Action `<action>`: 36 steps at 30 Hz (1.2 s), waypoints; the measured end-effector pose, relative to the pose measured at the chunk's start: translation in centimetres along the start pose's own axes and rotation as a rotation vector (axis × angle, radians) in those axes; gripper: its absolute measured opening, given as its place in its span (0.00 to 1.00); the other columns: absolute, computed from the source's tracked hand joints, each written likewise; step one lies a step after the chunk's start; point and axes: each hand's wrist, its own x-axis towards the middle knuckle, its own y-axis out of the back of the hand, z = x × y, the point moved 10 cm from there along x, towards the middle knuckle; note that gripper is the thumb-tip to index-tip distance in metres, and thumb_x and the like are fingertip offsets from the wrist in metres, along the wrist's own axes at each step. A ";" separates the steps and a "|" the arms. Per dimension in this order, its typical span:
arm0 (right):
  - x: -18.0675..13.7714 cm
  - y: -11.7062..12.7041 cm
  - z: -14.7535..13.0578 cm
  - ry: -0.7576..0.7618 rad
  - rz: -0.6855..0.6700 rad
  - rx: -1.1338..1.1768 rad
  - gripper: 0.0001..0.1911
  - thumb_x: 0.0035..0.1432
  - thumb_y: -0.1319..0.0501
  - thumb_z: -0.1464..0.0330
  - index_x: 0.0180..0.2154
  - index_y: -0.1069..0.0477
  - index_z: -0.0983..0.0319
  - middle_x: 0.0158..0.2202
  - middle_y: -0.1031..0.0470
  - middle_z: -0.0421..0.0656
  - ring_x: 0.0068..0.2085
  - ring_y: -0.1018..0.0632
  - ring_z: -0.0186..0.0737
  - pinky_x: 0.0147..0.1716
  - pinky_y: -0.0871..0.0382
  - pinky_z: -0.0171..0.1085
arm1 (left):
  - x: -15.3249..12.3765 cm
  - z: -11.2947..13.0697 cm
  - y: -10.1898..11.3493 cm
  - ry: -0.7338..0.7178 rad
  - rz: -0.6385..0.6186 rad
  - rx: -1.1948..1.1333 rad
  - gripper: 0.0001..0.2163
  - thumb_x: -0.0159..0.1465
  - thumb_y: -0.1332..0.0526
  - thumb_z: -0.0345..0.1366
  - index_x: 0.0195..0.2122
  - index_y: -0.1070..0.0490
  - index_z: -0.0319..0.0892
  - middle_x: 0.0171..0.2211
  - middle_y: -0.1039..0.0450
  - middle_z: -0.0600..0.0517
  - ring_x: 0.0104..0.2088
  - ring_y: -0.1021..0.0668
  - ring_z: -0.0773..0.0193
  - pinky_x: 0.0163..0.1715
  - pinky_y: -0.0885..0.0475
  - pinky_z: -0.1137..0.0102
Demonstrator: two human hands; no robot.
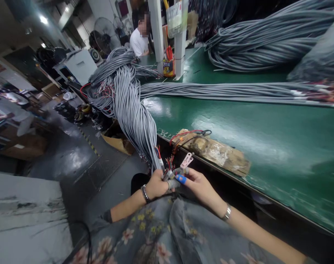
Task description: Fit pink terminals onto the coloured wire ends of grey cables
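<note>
My left hand [158, 184] is closed around the ends of several grey cables [169, 174], just above my lap. Red and dark stripped wires [170, 161] fan out from the cable ends. Against the same ends, my right hand [196, 182] pinches with thumb and forefinger; a blue wrap [180, 179] covers one fingertip and greyish covers sit on other fingers. A pale pink clip [187, 160] sticks up by the right fingers; whether they hold it I cannot tell. From the table's edge a thick bundle of grey cables [131, 106] hangs down to my left hand.
On the green table [255, 128] a worn wooden block [213, 152] lies at the near edge, with red and black leads. Long grey cables [219, 91] stretch across behind it. A large coil [260, 44] lies at the back right. A person [139, 41] sits beyond the white post [156, 33].
</note>
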 end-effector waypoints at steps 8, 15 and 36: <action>0.0 0.5 1.5 -0.079 0.113 0.171 0.23 0.31 0.25 0.53 0.24 0.28 0.61 0.21 0.29 0.36 0.22 0.34 0.31 0.24 0.38 0.33 | -0.1 0.0 -0.2 -0.017 -0.001 0.033 0.20 0.47 0.31 0.51 0.16 0.34 0.39 0.14 0.34 0.55 0.16 0.34 0.71 0.19 0.39 0.75; -0.4 0.5 0.4 0.011 0.048 0.101 0.26 0.40 0.31 0.46 0.25 0.30 0.62 0.18 0.35 0.34 0.22 0.36 0.30 0.25 0.39 0.32 | -0.2 0.8 0.8 -0.075 0.067 0.018 0.22 0.50 0.33 0.52 0.12 0.34 0.39 0.12 0.35 0.53 0.17 0.34 0.70 0.22 0.38 0.73; -15.4 19.4 -16.7 0.336 1.105 -1.572 0.10 0.55 0.44 0.69 0.36 0.25 0.63 0.37 0.22 0.52 0.38 0.23 0.51 0.37 0.30 0.44 | 0.2 1.2 2.7 -0.193 0.104 -0.043 0.22 0.50 0.35 0.55 0.14 0.33 0.41 0.14 0.35 0.53 0.20 0.34 0.66 0.25 0.39 0.70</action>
